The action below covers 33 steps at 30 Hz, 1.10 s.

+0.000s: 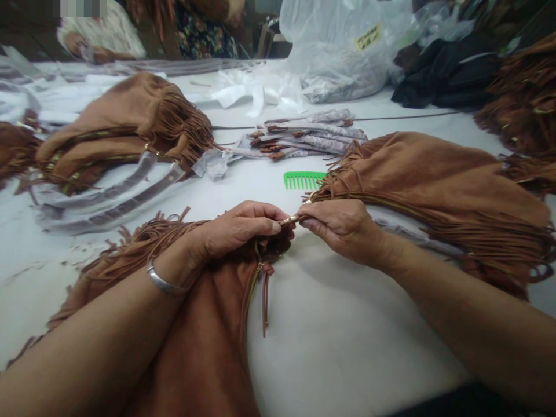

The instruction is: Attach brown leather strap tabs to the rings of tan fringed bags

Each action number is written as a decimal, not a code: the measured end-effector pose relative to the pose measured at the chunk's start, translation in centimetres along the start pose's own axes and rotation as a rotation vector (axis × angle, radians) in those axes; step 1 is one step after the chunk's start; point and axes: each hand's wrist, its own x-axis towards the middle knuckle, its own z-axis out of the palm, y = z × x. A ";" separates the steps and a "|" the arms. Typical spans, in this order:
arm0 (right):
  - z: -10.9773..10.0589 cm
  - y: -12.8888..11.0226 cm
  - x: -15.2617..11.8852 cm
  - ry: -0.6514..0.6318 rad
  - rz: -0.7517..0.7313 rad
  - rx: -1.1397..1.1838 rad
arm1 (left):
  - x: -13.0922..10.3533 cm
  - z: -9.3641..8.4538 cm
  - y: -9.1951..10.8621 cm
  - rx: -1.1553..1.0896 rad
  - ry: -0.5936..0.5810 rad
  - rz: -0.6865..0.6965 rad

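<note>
A brown fringed handbag (204, 347) lies in front of me, its zipper edge toward the right and a thin leather zipper pull (265, 295) hanging from the zipper's end. At that corner my left hand (238, 229) is closed, thumb on top, on a narrow brown strap with gold-coloured metal (289, 220). My right hand (343, 226) pinches the same strap from the other side, so it stretches between both hands. The strap's attachment to the bag is partly hidden under my left fingers. Just beyond my right hand lies a green comb (304, 180).
A second fringed bag (434, 168) lies on the right of the white table (330, 347), another bag (125, 110) at the back left with wrapped handles (125, 202). Several wrapped straps (313, 136) lie mid-table. Behind are plastic bags (339, 52), black cloth (447, 75) and a seated person (104, 32).
</note>
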 end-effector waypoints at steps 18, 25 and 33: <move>2.1 1.3 1.4 -0.002 0.193 0.688 | 1.1 -1.1 -0.8 0.048 -0.016 0.120; 1.0 1.4 2.3 -0.061 0.149 0.573 | 1.4 -0.7 -0.8 -0.003 0.027 0.174; -1.7 2.2 4.4 -0.344 0.030 0.147 | 1.3 -0.6 -0.8 -0.205 -0.038 0.060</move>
